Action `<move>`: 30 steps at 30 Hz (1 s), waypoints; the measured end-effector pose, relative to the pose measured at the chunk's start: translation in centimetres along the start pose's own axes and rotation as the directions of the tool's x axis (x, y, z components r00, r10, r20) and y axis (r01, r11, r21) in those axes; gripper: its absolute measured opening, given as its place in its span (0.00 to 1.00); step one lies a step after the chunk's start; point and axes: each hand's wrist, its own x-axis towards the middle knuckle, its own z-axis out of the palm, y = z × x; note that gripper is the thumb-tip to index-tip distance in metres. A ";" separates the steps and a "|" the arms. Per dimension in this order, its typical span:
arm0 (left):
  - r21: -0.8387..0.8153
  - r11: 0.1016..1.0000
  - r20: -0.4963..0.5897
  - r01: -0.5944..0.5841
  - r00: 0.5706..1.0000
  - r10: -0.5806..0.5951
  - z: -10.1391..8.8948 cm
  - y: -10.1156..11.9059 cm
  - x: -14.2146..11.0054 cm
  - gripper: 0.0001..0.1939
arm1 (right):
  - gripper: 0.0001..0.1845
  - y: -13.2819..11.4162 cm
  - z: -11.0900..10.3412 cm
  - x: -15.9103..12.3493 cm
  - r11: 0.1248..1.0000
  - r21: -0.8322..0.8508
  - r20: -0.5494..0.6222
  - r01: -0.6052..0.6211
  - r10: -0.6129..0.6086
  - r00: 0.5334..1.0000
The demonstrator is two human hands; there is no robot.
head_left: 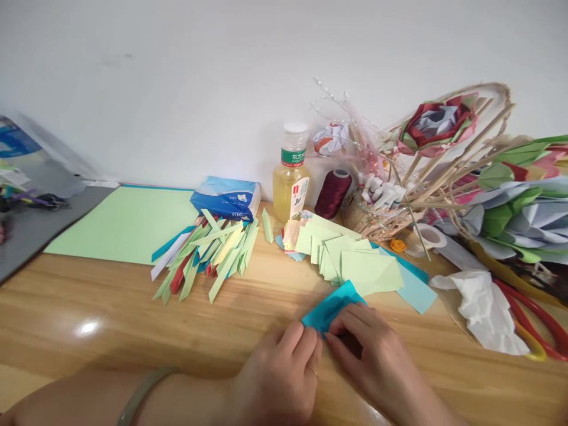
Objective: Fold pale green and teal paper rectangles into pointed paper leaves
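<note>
A piece of blue paper lies at the front middle of the wooden table, between my two hands. My left hand is closed, its fingers curled on the paper's near left corner. My right hand pinches the paper's near right edge with thumb and fingers, and covers part of it. Just beyond lies a fanned stack of pale green paper rectangles, with light blue sheets under its right end. Left of my hands is a heap of folded paper strips in green, blue, red and white.
A blue tissue pack, a bottle of yellow drink and a dark red thread spool stand along the wall. Paper flowers and a woven basket fill the right. Red-handled scissors lie beside a crumpled tissue. Large green sheet at left.
</note>
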 end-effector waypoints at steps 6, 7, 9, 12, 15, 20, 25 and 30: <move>0.012 0.999 0.049 -0.034 0.998 0.034 0.1 0.1 -0.2 0.11 | 0.08 0.2 0.2 -0.2 0.999 -0.035 -0.002 0.025 -0.025 1.000; 0.008 0.999 0.047 -0.033 0.998 0.032 0.1 0.1 -0.2 0.12 | 0.07 0.2 0.1 -0.2 0.998 -0.050 -0.015 0.031 -0.032 0.999; -0.009 0.999 0.044 -0.031 0.999 0.031 0.1 0.1 -0.2 0.11 | 0.05 0.2 0.0 -0.3 0.994 -0.087 -0.041 0.066 -0.070 0.997; -0.007 0.999 0.065 -0.042 0.997 0.042 0.1 0.0 -0.3 0.09 | 0.07 0.0 -0.2 -0.7 0.970 -0.158 -0.050 0.186 -0.196 0.979; 0.011 0.998 0.128 -0.070 0.989 0.068 0.2 0.0 -0.5 0.06 | 0.16 -0.1 -0.6 -1.6 0.916 -0.273 -0.085 0.293 -0.326 0.941; 0.064 0.993 0.151 -0.101 0.984 0.091 0.1 0.2 -0.6 0.05 | 0.20 0.0 -2.0 -2.8 0.797 -0.404 0.078 0.449 -0.459 0.885; 0.088 0.991 0.111 -0.098 0.990 0.088 -0.2 0.2 -0.7 0.10 | 0.22 0.3 -3.3 -2.3 0.804 -0.336 0.131 0.491 -0.476 0.870; 0.090 0.994 0.082 -0.055 0.995 0.048 -0.1 -0.2 -0.3 0.12 | 0.22 -0.4 -3.5 -1.6 0.771 -0.292 0.232 0.566 -0.517 0.824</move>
